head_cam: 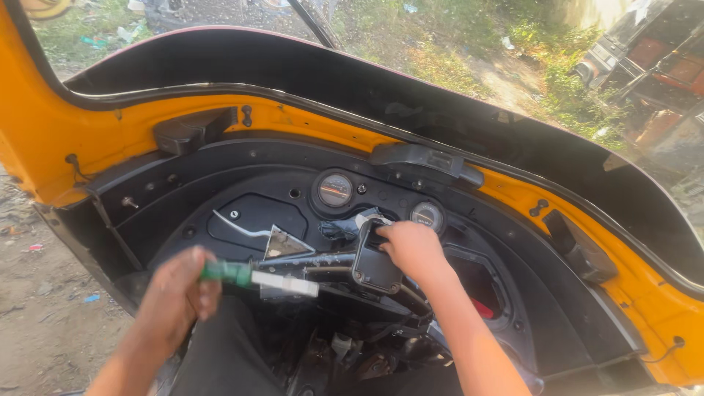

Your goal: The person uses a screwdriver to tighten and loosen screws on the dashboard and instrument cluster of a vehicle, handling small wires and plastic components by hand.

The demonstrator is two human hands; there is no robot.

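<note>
My left hand [172, 301] is closed around a green-handled screwdriver [257, 277], its pale shaft pointing right toward the black handlebar housing [374, 264] at the dashboard's [249, 158] lower middle. My right hand [412, 248] clamps the housing's top edge. The tip could slip and gouge the glossy plastic

Left hand [174, 297] gripping a green-handled screwdriver [258, 277], tip toward the handlebar [308, 261]; right hand [412, 248] on the black handlebar housing [375, 265]; two round gauges [335, 190] above, in the black dashboard [183, 198] of a yellow vehicle body [44, 139]
</note>
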